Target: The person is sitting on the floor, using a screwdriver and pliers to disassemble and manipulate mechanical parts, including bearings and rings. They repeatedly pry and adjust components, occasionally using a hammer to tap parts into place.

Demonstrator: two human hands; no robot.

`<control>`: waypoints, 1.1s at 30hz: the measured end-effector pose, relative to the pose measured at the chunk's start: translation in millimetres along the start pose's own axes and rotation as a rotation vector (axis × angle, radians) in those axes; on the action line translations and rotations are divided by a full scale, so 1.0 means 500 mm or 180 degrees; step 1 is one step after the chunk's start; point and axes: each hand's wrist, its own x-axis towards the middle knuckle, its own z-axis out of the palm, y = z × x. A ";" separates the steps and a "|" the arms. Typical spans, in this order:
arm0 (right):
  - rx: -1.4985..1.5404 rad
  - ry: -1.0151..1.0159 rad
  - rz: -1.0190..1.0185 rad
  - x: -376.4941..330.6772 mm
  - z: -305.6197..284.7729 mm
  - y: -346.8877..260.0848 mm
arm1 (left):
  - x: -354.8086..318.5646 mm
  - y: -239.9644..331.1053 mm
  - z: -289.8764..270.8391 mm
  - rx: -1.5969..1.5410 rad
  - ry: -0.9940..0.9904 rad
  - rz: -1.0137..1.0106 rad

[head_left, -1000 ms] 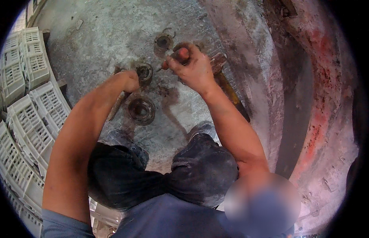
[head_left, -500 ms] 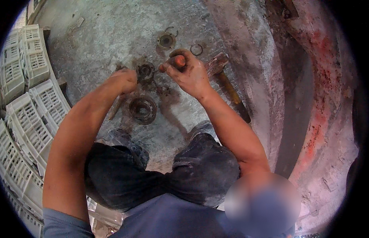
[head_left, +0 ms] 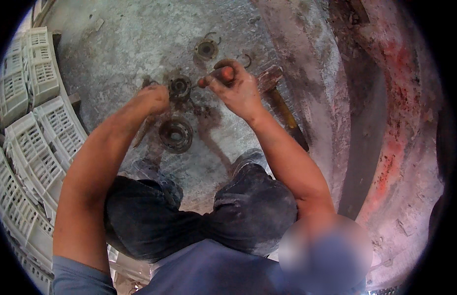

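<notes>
- Stained concrete floor [head_left: 115, 44] carries greasy round metal parts.
- Right hand [head_left: 238, 91] is closed round a red-handled tool [head_left: 216, 76], tip at a small bearing-like part [head_left: 179, 87].
- Left hand [head_left: 152, 98] steadies that part; its grip is hidden.
- Judged step: prying; next needs steady leverage.
- Larger ring [head_left: 176, 134] lies nearer the knees.

Three round metal hubs [head_left: 176, 134], one hammer [head_left: 282, 105], one red-handled tool [head_left: 219, 76], several white crates [head_left: 58, 129].

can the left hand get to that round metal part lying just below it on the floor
Probably yes: the round metal part lies bare on the concrete, close under the left hand, with nothing between them.
</notes>
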 end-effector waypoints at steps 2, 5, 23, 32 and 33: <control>-0.0021 0.0026 -0.0056 -0.002 0.002 -0.003 | 0.014 -0.009 0.005 0.0079 -0.0329 0.0025; -0.0121 0.0026 -0.0050 -0.001 0.004 -0.006 | 0.030 -0.015 0.013 0.0388 -0.0472 0.0147; -0.0262 -0.0062 -0.0161 -0.007 0.008 -0.028 | 0.010 0.027 -0.018 0.0246 -0.0478 0.0118; -0.0692 -0.0192 -0.0281 -0.004 0.006 -0.025 | 0.036 0.035 -0.035 0.0217 -0.0884 0.0086; -0.0699 -0.0189 -0.0283 -0.003 0.006 -0.022 | 0.039 0.033 -0.032 0.0159 -0.0888 0.0034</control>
